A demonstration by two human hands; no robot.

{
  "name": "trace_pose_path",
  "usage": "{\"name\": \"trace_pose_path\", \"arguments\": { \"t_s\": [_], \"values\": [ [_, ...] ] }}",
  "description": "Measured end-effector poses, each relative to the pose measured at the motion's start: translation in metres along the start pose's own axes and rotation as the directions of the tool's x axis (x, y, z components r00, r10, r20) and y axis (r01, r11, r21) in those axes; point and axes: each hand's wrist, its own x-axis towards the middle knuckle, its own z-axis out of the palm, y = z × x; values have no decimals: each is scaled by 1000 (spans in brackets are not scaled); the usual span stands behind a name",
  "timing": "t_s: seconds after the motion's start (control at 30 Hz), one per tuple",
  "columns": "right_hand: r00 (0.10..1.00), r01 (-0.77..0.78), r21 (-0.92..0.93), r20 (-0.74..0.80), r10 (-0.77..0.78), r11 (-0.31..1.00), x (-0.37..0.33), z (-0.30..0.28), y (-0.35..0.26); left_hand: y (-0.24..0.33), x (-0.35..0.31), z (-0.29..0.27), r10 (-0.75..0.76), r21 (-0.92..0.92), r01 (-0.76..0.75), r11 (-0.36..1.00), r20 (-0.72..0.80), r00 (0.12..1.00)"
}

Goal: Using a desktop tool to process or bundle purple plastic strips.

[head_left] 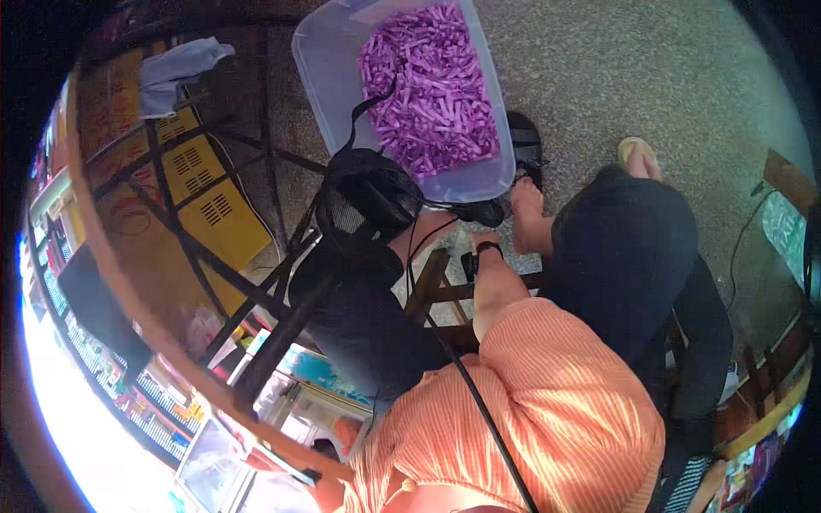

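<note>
My right arm comes out of an orange ribbed sleeve (547, 333) and reaches down between my knees. A black band (488, 246) circles its wrist. My right hand (481, 237) is only partly seen beside a black cable, and its fingers are hidden. Close by, a black mesh item with a strap (363, 205) rests by my left knee. Just beyond it stands a clear plastic tub (329, 81), part filled with a heap of small purple strip-like pieces (432, 94). Of my left arm only a bit of skin shows at the lower edge; the left hand is out of sight.
Dark metal frame bars (192, 248) cross the left side, with yellow slotted panels (222, 227) behind them. A grey cloth (184, 73) hangs at upper left. Wooden stool parts (428, 286) stand between my legs. A black sandal (523, 141) lies on the speckled floor (599, 60).
</note>
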Motion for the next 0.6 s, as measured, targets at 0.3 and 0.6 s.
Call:
{"name": "trace_pose_path", "arguments": {
  "t_s": [0.3,0.6],
  "values": [
    [999,-24,-356,-31,14,934,-224,-264,-137,82,64,-27,-550,-825,456,334,223,805],
    [923,212,-220,-275,-269,952,-613,-382,-305,60,49,-32,-299,-952,284,116,239,924]
  ]
}}
